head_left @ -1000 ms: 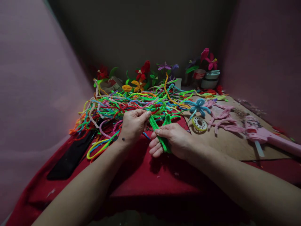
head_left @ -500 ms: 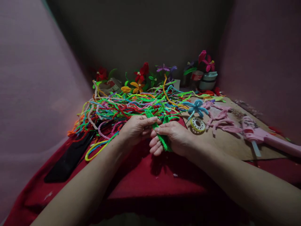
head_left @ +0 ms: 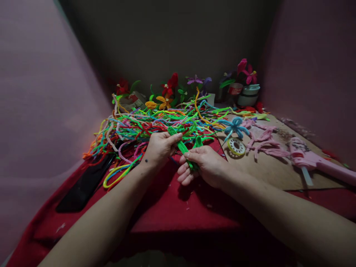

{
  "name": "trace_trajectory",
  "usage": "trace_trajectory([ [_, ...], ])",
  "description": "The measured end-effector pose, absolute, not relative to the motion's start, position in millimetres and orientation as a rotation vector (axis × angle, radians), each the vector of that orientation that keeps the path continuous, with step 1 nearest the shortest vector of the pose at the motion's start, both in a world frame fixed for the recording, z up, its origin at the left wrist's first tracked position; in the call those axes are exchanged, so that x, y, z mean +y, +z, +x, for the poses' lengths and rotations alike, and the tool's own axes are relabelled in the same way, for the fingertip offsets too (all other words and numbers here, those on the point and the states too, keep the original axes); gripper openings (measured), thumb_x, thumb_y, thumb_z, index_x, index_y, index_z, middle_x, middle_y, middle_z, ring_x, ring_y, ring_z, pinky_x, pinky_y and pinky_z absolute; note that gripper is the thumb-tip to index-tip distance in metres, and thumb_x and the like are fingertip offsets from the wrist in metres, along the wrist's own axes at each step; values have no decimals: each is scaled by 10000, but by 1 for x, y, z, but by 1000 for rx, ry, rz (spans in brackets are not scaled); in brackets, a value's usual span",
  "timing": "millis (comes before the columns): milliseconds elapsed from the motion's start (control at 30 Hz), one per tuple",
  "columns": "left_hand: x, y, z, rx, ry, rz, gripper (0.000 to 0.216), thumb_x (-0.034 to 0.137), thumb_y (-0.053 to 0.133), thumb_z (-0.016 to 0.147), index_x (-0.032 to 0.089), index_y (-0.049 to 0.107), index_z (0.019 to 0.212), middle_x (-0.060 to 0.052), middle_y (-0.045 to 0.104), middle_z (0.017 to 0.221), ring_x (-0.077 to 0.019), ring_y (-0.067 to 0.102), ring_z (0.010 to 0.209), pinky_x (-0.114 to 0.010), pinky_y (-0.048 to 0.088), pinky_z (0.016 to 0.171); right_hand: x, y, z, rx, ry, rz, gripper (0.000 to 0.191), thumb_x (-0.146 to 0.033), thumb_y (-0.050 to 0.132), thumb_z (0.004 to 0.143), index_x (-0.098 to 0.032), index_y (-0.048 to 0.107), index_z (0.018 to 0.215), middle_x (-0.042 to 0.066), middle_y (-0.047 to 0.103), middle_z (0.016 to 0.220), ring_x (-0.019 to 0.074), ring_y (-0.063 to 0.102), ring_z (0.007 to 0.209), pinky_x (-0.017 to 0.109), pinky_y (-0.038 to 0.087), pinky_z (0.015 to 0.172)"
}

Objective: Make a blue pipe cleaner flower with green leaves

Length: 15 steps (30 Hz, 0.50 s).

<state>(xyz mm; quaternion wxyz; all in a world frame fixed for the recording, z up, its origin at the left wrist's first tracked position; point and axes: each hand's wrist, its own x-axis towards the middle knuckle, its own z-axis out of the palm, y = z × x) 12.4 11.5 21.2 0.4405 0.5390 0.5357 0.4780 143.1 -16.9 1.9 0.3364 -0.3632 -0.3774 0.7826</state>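
Note:
Both my hands pinch a folded green pipe cleaner (head_left: 182, 146) above a red cloth (head_left: 178, 207). My left hand (head_left: 160, 148) grips its upper end between thumb and fingers. My right hand (head_left: 203, 165) is closed around its lower part, with a second green loop (head_left: 198, 141) sticking up behind the fingers. Just beyond my hands lies a big tangle of colourful pipe cleaners (head_left: 155, 122).
A brown board (head_left: 267, 170) on the right carries a blue pipe-cleaner flower (head_left: 234, 126), a tape roll (head_left: 236, 146), pink pipe-cleaner pieces (head_left: 264, 142) and a pink glue gun (head_left: 314, 161). Finished flowers (head_left: 169, 89) and pots (head_left: 248, 94) line the back wall. A black flat object (head_left: 83, 187) lies at the left.
My left hand slid along the green pipe cleaner, and more of its upper end now sticks out past that hand. My right hand kept its grip and barely moved.

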Motion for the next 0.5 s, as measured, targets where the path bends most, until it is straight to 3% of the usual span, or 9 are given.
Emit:
trace_trajectory([
  [167, 18, 21, 3, 1133, 1057, 1211, 436, 258, 698, 663, 161, 351, 418, 82, 297, 318, -17, 243, 284, -191, 155, 332, -15, 1, 144, -963, 2095, -906, 199, -65, 335, 853, -92, 503, 749, 93, 626, 490, 203, 639, 428, 299, 530, 409],
  [367, 21, 20, -3, 912, 764, 1051, 259, 291, 736, 633, 81, 587, 664, 98, 294, 405, 1, 224, 329, -159, 128, 354, -13, 1, 147, -956, 2108, -840, 183, -63, 364, 816, -81, 527, 733, 105, 627, 491, 208, 635, 422, 298, 524, 401],
  [500, 20, 16, -3, 877, 737, 1062, 235, 261, 731, 636, 67, 628, 720, 92, 319, 389, 0, 260, 333, -153, 193, 378, -12, -1, 149, -967, 2111, -775, 164, -79, 393, 795, -79, 543, 728, 107, 633, 511, 210, 638, 437, 306, 526, 406],
])
